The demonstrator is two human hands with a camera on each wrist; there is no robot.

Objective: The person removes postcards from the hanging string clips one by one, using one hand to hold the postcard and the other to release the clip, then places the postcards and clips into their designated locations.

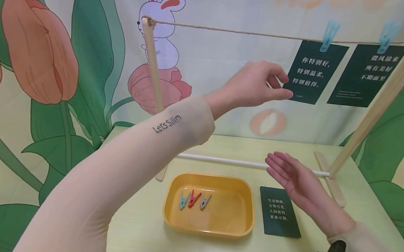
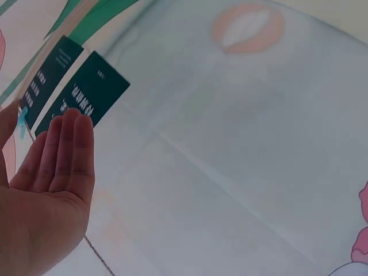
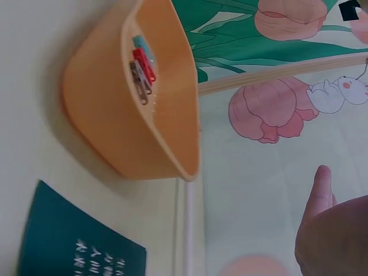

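Observation:
Two dark green cards hang from a twine line in the head view, the nearer one (image 1: pixel 311 76) and one to its right (image 1: pixel 358 85). A blue clothespin (image 1: pixel 330 35) grips the first card's top, and another clothespin (image 1: pixel 389 37) the second's. My left hand (image 1: pixel 257 83) is raised beside the first card's left edge, thumb and fingers apart, holding nothing; whether it touches the card I cannot tell. Lower down, my right hand (image 1: pixel 298 181) hovers with fingers extended and palm bare. Beneath it lies a third green card (image 1: pixel 280 214) on the table.
A yellow tray (image 1: pixel 207 232) holds a blue clothespin (image 1: pixel 183 200), a red clothespin (image 1: pixel 194 198) and a grey clothespin (image 1: pixel 205 202). Wooden posts, left (image 1: pixel 153 65) and right (image 1: pixel 373 113), carry the twine (image 1: pixel 232 31). A white rod (image 1: pixel 224 160) runs low behind the tray.

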